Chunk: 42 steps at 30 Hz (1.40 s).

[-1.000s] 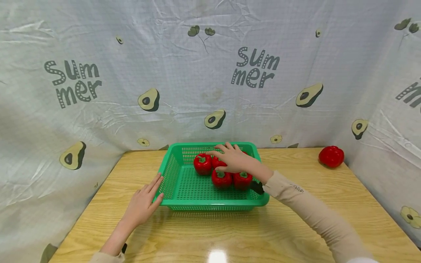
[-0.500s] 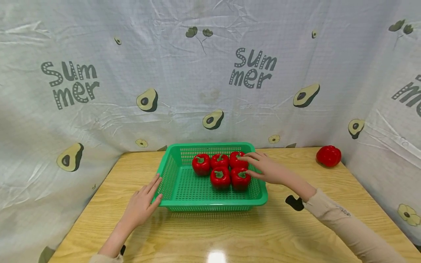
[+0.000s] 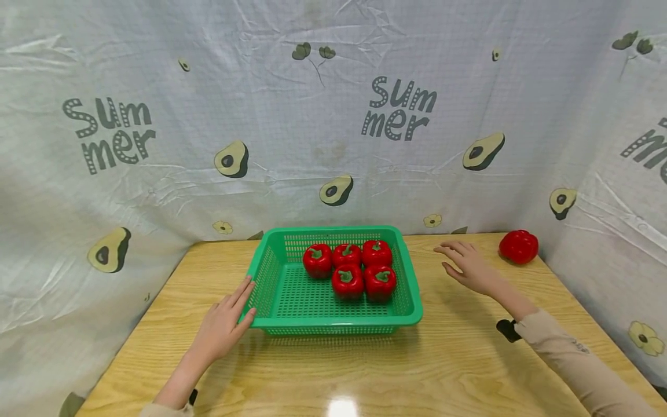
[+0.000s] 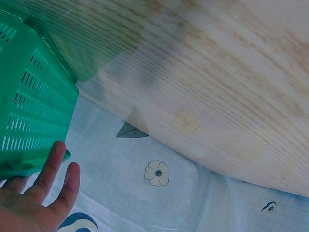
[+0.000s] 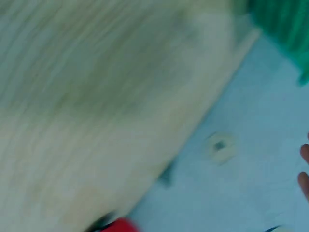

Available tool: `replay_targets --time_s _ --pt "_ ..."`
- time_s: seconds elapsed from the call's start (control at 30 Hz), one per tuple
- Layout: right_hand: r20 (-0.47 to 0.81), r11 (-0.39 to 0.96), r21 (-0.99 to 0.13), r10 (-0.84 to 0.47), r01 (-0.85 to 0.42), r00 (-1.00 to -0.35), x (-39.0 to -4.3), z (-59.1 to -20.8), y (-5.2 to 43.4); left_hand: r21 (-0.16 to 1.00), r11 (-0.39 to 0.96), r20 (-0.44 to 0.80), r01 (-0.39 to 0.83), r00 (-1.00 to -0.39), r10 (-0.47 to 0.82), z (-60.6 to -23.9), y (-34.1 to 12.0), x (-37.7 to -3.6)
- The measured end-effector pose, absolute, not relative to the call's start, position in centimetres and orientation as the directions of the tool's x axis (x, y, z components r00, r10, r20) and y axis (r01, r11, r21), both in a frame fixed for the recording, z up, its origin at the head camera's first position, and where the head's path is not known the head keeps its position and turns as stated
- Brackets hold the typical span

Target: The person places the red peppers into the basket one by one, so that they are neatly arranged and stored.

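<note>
Several red bell peppers [image 3: 348, 282] stand in the right half of a green plastic basket [image 3: 333, 322], their green stems upward. One more red bell pepper [image 3: 518, 247] lies on its side at the table's far right corner. My left hand [image 3: 221, 324] rests with fairly straight fingers on the basket's left rim; in the left wrist view its fingers [image 4: 43, 176] touch the basket's edge. Between the basket and the lone pepper, my right hand [image 3: 469, 269] hovers over the table, fingers loosely bent and holding nothing. The right wrist view is blurred, with only its fingertips [image 5: 304, 153] at the edge.
The wooden table [image 3: 292, 376] runs up to a white printed cloth [image 3: 281, 145] that hangs at the back and both sides. A black strap piece [image 3: 508, 330] sits at the right wrist.
My right hand has moved from above the peppers in the basket out to the right, towards the lone pepper. The left hand has stayed on the basket's rim.
</note>
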State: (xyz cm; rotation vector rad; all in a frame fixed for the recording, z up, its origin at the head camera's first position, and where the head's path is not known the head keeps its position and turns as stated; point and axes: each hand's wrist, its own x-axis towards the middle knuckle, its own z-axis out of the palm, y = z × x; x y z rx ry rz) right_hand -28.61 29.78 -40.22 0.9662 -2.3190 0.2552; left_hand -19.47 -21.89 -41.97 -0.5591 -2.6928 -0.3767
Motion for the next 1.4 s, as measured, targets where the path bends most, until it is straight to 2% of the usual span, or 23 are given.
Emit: replay_targets --time_s 0.23,0.47,0.73,0.9,0.97,1.2,1.4 --pt "0.602 0.784 0.203 -0.573 -0.587 -0.556 -29.8 -42.0 35.2 0.187 0.888 0.394 0.420 -0.860 0.324 -41.8 -21.9 -19.4" --pt "0.615 0.830 0.247 -0.533 -0.500 -0.581 -30.5 -43.0 39.7 0.186 0.888 0.394 0.420 -0.860 0.324 -41.8 -21.8 -19.5" --pt "0.563 0.915 0.193 -0.398 -0.353 -0.724 -30.8 -43.4 42.9 0.194 0.887 0.399 0.419 -0.860 0.319 -41.8 -21.8 -19.3" --pt "0.445 0.949 0.196 -0.309 -0.245 -0.840 -31.1 -42.8 44.2 0.200 0.886 0.400 0.418 -0.861 0.316 -41.6 -21.7 -19.2" --pt "0.409 0.951 0.212 -0.297 -0.227 -0.863 -31.4 -42.7 44.6 0.201 0.885 0.404 0.420 -0.858 0.316 -41.6 -21.7 -19.3" --pt "0.401 0.924 0.306 -0.345 -0.230 -0.849 -31.9 -42.9 45.4 0.190 0.885 0.409 0.424 -0.854 0.322 -41.6 -21.6 -19.3" --pt "0.390 0.926 0.305 -0.335 -0.223 -0.858 -32.2 -42.9 45.1 0.197 0.887 0.407 0.418 -0.858 0.314 -41.6 -21.6 -19.2"
